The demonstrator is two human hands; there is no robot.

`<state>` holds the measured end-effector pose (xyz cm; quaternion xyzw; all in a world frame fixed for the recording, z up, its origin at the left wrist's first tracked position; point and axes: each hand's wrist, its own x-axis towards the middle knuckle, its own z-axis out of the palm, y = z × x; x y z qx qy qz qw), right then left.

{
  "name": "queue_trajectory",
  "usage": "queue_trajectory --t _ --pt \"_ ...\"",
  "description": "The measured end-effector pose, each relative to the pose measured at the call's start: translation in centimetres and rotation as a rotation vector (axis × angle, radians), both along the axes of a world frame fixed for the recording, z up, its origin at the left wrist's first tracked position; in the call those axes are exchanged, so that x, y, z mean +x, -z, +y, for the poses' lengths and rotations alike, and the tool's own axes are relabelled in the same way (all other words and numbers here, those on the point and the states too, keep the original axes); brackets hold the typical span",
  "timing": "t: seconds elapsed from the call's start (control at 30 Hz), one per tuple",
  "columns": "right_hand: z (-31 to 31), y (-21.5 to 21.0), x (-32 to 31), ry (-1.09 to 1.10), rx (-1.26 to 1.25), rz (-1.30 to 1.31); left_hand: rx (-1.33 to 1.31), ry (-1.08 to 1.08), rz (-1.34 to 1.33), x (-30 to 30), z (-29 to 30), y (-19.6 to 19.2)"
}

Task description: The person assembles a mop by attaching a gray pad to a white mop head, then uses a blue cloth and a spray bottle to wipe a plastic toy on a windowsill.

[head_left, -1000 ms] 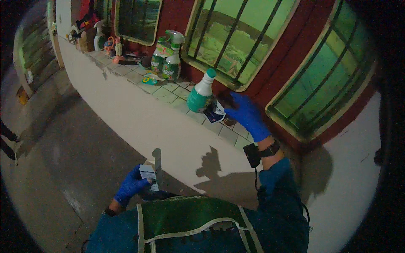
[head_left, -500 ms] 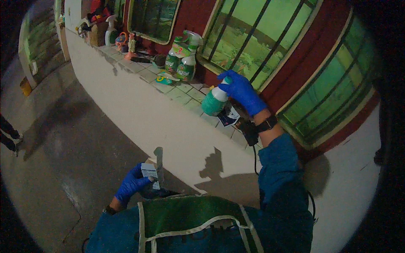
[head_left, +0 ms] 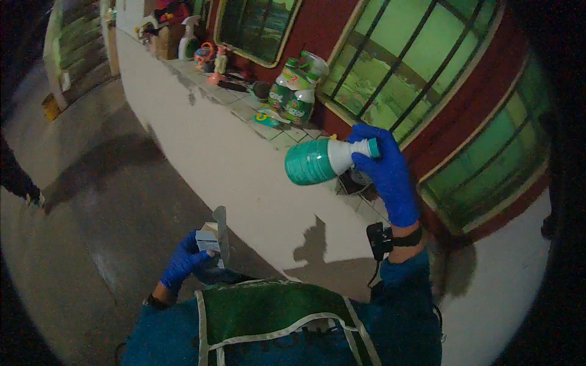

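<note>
My right hand (head_left: 390, 180), in a blue glove, is closed round the white neck of a green-and-white plastic bottle (head_left: 310, 161). The bottle lies almost level in the air, its green cap to the right and its base to the left, in front of the tiled ledge (head_left: 283, 141). Low on the left, my left hand (head_left: 180, 262), also blue-gloved, grips a small cardboard box (head_left: 208, 240) near my body. One flap of that box stands up; what is inside cannot be made out.
Along the ledge stand a pack of green-and-white bottles (head_left: 298, 106), a brush (head_left: 259, 91), a small teal packet (head_left: 266, 120) and a white spray bottle (head_left: 187, 41). Barred windows (head_left: 403, 58) rise behind. At the far left, another person's leg (head_left: 18, 180) shows.
My right hand has lifted the bottle off the ledge area and tipped it from nearly upright to almost level. The left hand still holds the box. The whole view has shifted slightly.
</note>
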<state>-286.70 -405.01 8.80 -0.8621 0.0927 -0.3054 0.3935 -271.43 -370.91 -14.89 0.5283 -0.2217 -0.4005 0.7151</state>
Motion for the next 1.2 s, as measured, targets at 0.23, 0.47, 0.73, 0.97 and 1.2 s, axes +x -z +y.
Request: queue_trajectory --t 0.23,0.47,0.73,0.97,1.2 --pt "2.2 3.9 2.2 -0.201 0.113 -0.003 0.199 -0.179 -0.071 -1.0 2.5 -0.6" --pt "5.9 9.0 6.7 -0.476 0.239 0.011 0.000 -0.174 0.180 -0.8 5.2 1.9" --pt "12.8 9.8 13.6 -0.575 0.383 0.115 0.059 -0.338 0.219 0.3 9.7 -1.6" --pt "27.8 9.7 28.1 -0.720 0.434 0.051 -0.057 -0.584 0.181 9.2 22.9 0.0" --pt "40.7 12.1 43.1 -0.827 0.360 0.052 -0.002 -0.845 0.255 15.6 32.4 3.7"
